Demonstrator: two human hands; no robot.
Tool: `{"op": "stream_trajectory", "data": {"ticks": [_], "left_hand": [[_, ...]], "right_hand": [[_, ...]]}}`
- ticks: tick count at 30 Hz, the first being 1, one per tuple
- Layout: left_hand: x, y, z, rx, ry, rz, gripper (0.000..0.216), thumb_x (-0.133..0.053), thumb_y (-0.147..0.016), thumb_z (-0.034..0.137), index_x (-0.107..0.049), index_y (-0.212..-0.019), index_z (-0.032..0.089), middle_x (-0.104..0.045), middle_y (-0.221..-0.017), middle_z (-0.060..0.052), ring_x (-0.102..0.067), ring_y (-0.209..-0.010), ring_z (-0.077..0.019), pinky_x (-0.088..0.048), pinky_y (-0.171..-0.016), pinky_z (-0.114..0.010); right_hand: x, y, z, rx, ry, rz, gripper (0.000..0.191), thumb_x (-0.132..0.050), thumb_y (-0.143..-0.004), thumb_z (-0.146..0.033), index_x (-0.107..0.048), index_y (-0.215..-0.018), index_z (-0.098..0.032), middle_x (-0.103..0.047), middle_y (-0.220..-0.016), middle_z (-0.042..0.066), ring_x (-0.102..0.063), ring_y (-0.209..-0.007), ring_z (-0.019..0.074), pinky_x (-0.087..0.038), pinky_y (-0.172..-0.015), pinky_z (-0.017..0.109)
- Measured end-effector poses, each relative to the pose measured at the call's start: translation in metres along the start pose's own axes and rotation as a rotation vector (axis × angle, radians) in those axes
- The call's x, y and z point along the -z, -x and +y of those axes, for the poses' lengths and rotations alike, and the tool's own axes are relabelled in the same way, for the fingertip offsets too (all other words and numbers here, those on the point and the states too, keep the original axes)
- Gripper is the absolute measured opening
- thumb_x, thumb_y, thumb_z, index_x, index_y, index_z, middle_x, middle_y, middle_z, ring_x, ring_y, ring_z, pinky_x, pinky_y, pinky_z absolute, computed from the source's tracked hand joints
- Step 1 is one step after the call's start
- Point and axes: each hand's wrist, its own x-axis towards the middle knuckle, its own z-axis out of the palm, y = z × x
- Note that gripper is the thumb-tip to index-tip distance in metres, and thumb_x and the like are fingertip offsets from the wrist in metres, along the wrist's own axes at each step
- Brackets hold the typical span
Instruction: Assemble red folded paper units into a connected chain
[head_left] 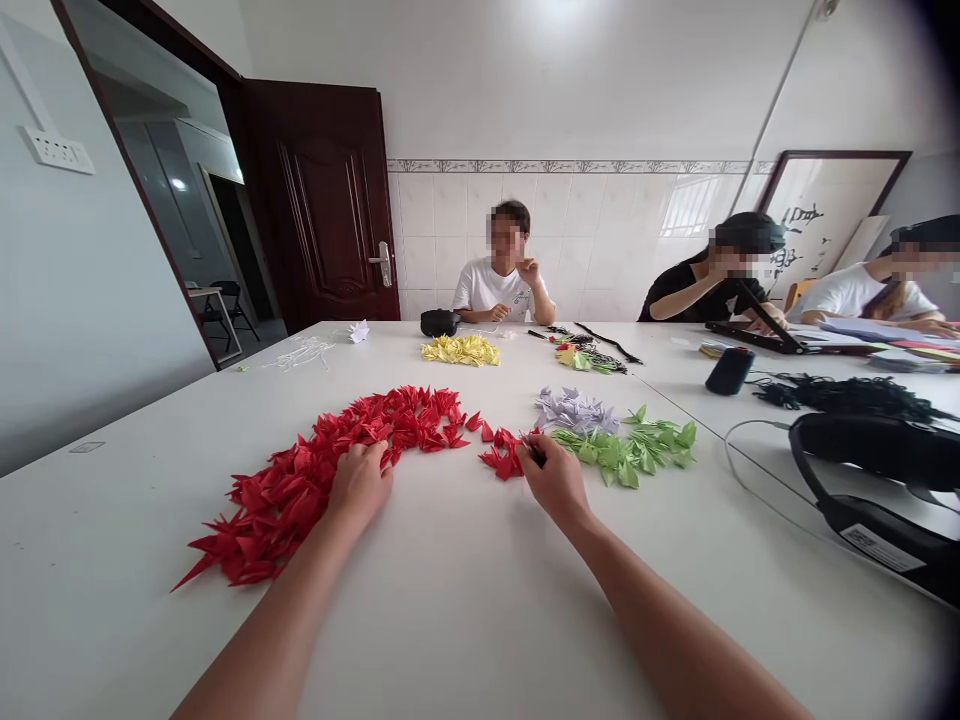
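Observation:
My left hand [364, 483] rests at the inner edge of a long, curved heap of folded red paper cranes [289, 490]. Its fingers are bent in a pinch, with a bit of red paper between thumb and forefinger. Over a smaller red cluster [504, 455], my right hand [556, 480] is closed on a small dark, slim tool [535, 453]; its kind I cannot make out. Just beyond that hand lie pale lilac cranes [576, 410] and light green cranes [637, 448].
Yellow folded papers [460, 350] lie farther back beside a black case [439, 322]. White strings [301, 352] are at the far left. A black headset [877, 500], its cable and dark cords [855, 395] occupy the right. Three people sit across the white table [420, 620].

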Motion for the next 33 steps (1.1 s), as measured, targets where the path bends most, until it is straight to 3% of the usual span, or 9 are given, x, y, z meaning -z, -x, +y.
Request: {"op": "stream_trajectory", "data": {"ticks": [9, 13, 16, 18, 20, 24, 28, 33], "left_hand": [[0.012, -0.002, -0.005, 0.047, -0.023, 0.023, 0.025, -0.040, -0.075, 0.021, -0.065, -0.078, 0.020, -0.062, -0.081, -0.009, -0.057, -0.079, -0.0238, -0.043, -0.068, -0.033], [0.017, -0.001, 0.004, -0.003, 0.010, 0.116, 0.024, -0.041, -0.076, 0.023, -0.063, -0.080, 0.017, -0.061, -0.084, -0.010, -0.055, -0.088, -0.0241, -0.041, -0.080, -0.035], [0.019, 0.005, 0.020, -0.115, 0.191, 0.173, 0.024, -0.042, -0.077, 0.027, -0.062, -0.084, 0.016, -0.060, -0.089, -0.010, -0.054, -0.092, -0.0234, -0.041, -0.084, -0.035], [0.020, 0.014, 0.034, -0.170, 0.391, 0.071, 0.024, -0.041, -0.078, 0.030, -0.060, -0.087, 0.018, -0.062, -0.090, -0.008, -0.056, -0.089, -0.0212, -0.043, -0.080, -0.033], [0.020, 0.024, 0.049, -0.220, 0.577, -0.128, 0.023, -0.041, -0.080, 0.033, -0.059, -0.089, 0.021, -0.064, -0.086, -0.004, -0.058, -0.083, -0.0186, -0.045, -0.075, -0.030], [0.021, 0.041, 0.070, -0.305, 0.732, -0.363, 0.019, -0.041, -0.081, 0.033, -0.056, -0.080, 0.022, -0.063, -0.077, -0.001, -0.058, -0.072, -0.0152, -0.046, -0.067, -0.026], [0.021, 0.046, 0.073, -0.319, 0.757, -0.406, 0.019, -0.040, -0.082, 0.032, -0.056, -0.080, 0.022, -0.063, -0.078, -0.001, -0.058, -0.072, -0.0146, -0.047, -0.069, -0.027], [0.020, 0.043, 0.071, -0.279, 0.758, -0.376, 0.021, -0.044, -0.080, 0.033, -0.060, -0.082, 0.020, -0.064, -0.081, -0.003, -0.060, -0.075, -0.0167, -0.048, -0.071, -0.030]], "right_hand": [[-0.006, 0.011, -0.010, 0.113, 0.006, -0.082, 0.024, -0.046, -0.078, -0.035, -0.061, -0.073, -0.018, -0.060, -0.064, 0.003, -0.050, -0.058, 0.0143, -0.034, -0.054, 0.023], [-0.007, 0.014, -0.013, 0.143, -0.006, -0.103, 0.022, -0.046, -0.078, -0.033, -0.061, -0.074, -0.018, -0.059, -0.063, 0.002, -0.049, -0.057, 0.0138, -0.034, -0.054, 0.023], [-0.008, 0.018, -0.018, 0.165, -0.016, -0.125, 0.022, -0.046, -0.079, -0.032, -0.061, -0.071, -0.018, -0.057, -0.061, 0.002, -0.048, -0.056, 0.0135, -0.034, -0.053, 0.023], [-0.008, 0.020, -0.021, 0.174, -0.062, -0.158, 0.022, -0.045, -0.079, -0.032, -0.062, -0.075, -0.018, -0.059, -0.064, 0.002, -0.050, -0.059, 0.0138, -0.037, -0.056, 0.024], [-0.009, 0.023, -0.024, 0.180, -0.136, -0.200, 0.022, -0.046, -0.080, -0.031, -0.063, -0.085, -0.018, -0.063, -0.073, 0.003, -0.054, -0.065, 0.0146, -0.040, -0.061, 0.024], [-0.012, 0.026, -0.028, 0.215, -0.213, -0.274, 0.023, -0.050, -0.079, -0.033, -0.064, -0.092, -0.020, -0.065, -0.081, 0.004, -0.057, -0.074, 0.0162, -0.042, -0.066, 0.025], [-0.012, 0.027, -0.029, 0.288, -0.224, -0.349, 0.021, -0.049, -0.081, -0.031, -0.066, -0.078, -0.019, -0.062, -0.073, 0.002, -0.053, -0.065, 0.0127, -0.038, -0.060, 0.022], [-0.011, 0.028, -0.030, 0.231, -0.244, -0.456, 0.030, -0.045, -0.083, -0.037, -0.064, -0.071, -0.017, -0.053, -0.058, -0.002, -0.042, -0.052, 0.0086, -0.029, -0.047, 0.019]]}}
